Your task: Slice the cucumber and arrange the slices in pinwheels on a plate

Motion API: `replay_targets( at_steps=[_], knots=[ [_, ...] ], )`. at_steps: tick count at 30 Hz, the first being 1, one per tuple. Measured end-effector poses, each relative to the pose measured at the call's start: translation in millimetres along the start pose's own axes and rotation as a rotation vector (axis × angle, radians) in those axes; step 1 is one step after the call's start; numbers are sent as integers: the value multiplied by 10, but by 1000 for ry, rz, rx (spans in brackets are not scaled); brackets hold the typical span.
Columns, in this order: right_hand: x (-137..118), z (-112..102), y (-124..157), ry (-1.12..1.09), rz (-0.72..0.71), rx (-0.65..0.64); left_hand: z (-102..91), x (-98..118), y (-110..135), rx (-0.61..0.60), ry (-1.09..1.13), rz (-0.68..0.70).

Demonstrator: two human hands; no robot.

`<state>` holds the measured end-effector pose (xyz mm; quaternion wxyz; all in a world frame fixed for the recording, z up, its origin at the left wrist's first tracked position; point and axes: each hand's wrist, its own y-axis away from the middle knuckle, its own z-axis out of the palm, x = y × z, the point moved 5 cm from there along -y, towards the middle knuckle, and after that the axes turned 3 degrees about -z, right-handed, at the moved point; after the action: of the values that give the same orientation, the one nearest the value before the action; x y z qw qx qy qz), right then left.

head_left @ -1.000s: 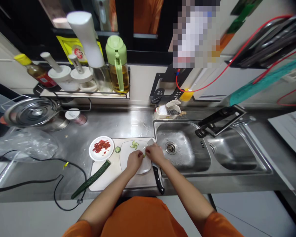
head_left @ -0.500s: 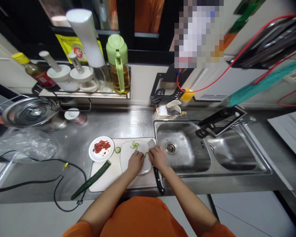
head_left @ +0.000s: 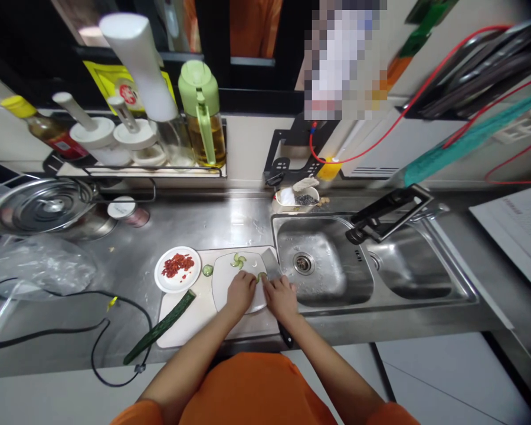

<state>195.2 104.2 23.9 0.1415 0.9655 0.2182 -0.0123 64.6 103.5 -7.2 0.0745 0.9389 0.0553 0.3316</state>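
My left hand (head_left: 242, 290) is over a white square plate (head_left: 223, 288), its fingers curled on a small green cucumber slice (head_left: 261, 276). From the other side, the bent fingers of my right hand (head_left: 282, 297) pinch at the same slice. Farther up the plate, several cucumber slices (head_left: 238, 261) lie in a fan. The plate rests on a cutting board (head_left: 190, 324). Partly under my right hand is a knife (head_left: 285, 335), its blade pointing away. To the left lie a long cucumber (head_left: 161, 327) and a cut cucumber end (head_left: 207, 270).
A round white plate (head_left: 160, 282) of chopped red pieces overlaps the board's left corner. The double sink (head_left: 331, 260) lies right. A black cable (head_left: 98, 348), plastic bag (head_left: 48, 262) and lidded pot (head_left: 48, 206) occupy the left. Behind is a condiment rack (head_left: 159, 173).
My right hand has shifted slightly toward me, showing more of the knife blade. Both hands stay close together at the slice. The whole view has shifted a little.
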Motion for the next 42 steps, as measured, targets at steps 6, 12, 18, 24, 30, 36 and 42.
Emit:
replay_targets(
  at_steps=[6, 12, 18, 24, 30, 36, 42],
  knots=[
    [-3, -13, 0, 6, -8, 0, -27, 6, -3, -6, 3, -10],
    [-11, -80, -2, -27, -24, 28, -81, 25, 17, -20, 46, -13],
    [-42, -192, 27, -71, 5, 66, -691, -283, 105, 195, -19, -6],
    [-251, -179, 67, -118, -46, 101, -1233, -777, 198, 313, -354, -225],
    [-465, -153, 93, -136, -136, 108, -1165, -794, 150, 240, -461, -196],
    [-480, -139, 112, -141, -146, 105, -1162, -805, 98, 219, -454, -214],
    [-464, -140, 113, -149, -137, 92, -1179, -795, 92, 257, -377, -218]
  ],
)
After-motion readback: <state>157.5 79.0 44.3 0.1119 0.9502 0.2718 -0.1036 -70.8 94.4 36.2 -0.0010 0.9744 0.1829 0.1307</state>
